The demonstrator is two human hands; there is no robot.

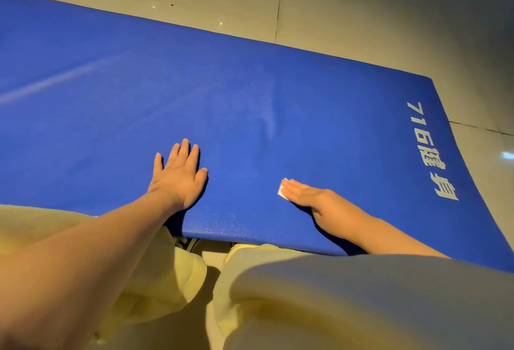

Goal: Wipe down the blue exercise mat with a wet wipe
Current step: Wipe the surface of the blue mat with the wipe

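Head view: right hand (314,199) lay flat on the mat, fingers straight and together, pressing a small folded white wet wipe (281,191) under the fingertips; only a corner of the wipe showed past them. Left hand (179,175) was also flat, palm down, fingers slightly spread, holding nothing, resting on the mat left of the right hand with a clear gap between them. Both sat close to the mat's near edge. Blue exercise mat (250,93) lay on a pale tiled floor (361,15), running out of frame on the left, right end in view. White lettering (432,152), "716" plus characters, ran along that right end, well apart from the wipe. Faint pale streaks showed on the mat beyond the hands. Pale trousers (172,280) filled the bottom of the frame.
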